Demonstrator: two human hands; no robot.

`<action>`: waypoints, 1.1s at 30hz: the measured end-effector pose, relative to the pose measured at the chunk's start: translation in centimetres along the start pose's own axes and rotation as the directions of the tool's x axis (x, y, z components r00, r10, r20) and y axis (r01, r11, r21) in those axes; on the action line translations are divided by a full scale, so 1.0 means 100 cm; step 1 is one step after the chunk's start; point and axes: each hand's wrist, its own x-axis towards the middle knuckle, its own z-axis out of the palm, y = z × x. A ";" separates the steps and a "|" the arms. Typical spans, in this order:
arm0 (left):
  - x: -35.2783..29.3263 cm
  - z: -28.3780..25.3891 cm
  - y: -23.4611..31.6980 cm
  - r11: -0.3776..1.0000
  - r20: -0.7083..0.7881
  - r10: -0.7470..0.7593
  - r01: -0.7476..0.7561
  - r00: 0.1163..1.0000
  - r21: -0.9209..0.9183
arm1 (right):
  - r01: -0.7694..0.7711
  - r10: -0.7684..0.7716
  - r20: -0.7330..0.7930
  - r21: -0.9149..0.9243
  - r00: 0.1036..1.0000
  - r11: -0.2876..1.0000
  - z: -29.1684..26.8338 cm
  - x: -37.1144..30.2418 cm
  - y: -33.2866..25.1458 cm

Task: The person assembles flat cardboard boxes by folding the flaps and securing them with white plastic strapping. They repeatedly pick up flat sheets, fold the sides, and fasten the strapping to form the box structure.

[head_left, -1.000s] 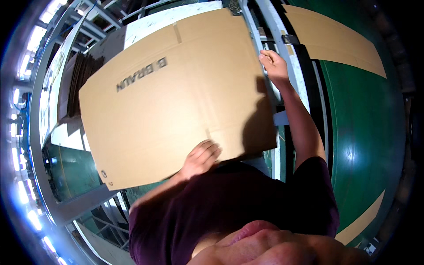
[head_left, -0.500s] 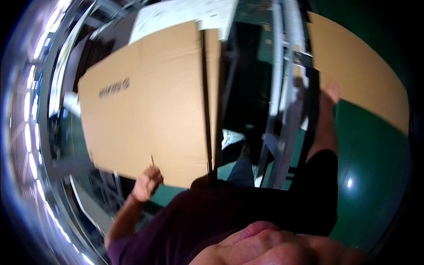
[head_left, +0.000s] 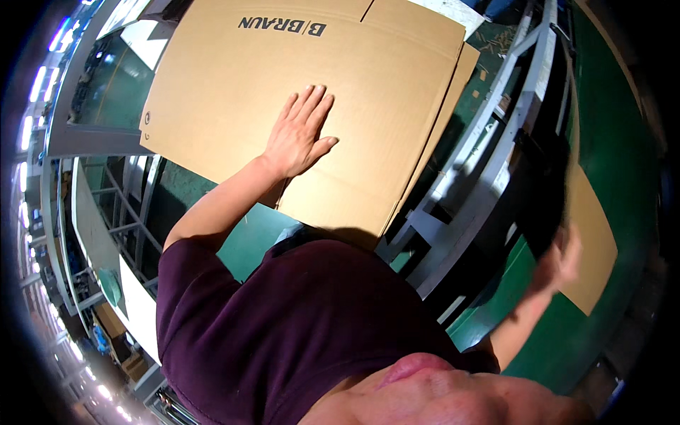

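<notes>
My left hand (head_left: 301, 134) lies flat with its fingers stretched out on a large flat cardboard sheet (head_left: 382, 92), which has dark print near its far edge. Under its right side shows the edge of another cardboard piece (head_left: 448, 99). Out to the right, my right hand (head_left: 559, 258) is smeared by motion. It overlaps the edge of a separate brown cardboard sheet (head_left: 593, 237) there; whether it grips that sheet I cannot tell.
A grey metal frame (head_left: 489, 180) runs between the two cardboard sheets. Green floor (head_left: 623, 127) extends on the right. At the left stand metal racks (head_left: 131, 191) and a white panel (head_left: 138, 304). Small brown scraps (head_left: 499, 39) lie beyond the large sheet.
My left hand, closed near the sheet's near edge before, now lies open on its surface. My right hand has come nearer to me. The view has turned, and the right sheet shows less of its face.
</notes>
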 end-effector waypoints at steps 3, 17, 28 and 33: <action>-0.002 0.009 0.001 0.997 0.013 -0.022 0.023 1.000 -0.069 | -0.567 0.532 -0.566 0.133 0.630 0.813 -0.109 0.042 -0.036; -0.104 -0.017 0.010 0.991 -0.080 -0.048 0.038 0.996 -0.125 | -0.812 0.854 0.518 0.518 0.048 -0.268 0.222 -0.216 0.091; -0.040 -0.036 0.009 0.950 0.278 -0.287 0.310 0.917 -0.041 | -0.342 0.584 0.494 0.869 0.644 -0.358 0.168 -0.153 0.141; -0.020 -0.035 -0.004 0.971 0.323 -0.190 0.226 0.927 -0.079 | -0.095 0.655 0.408 0.884 0.636 -0.458 0.052 -0.079 -0.070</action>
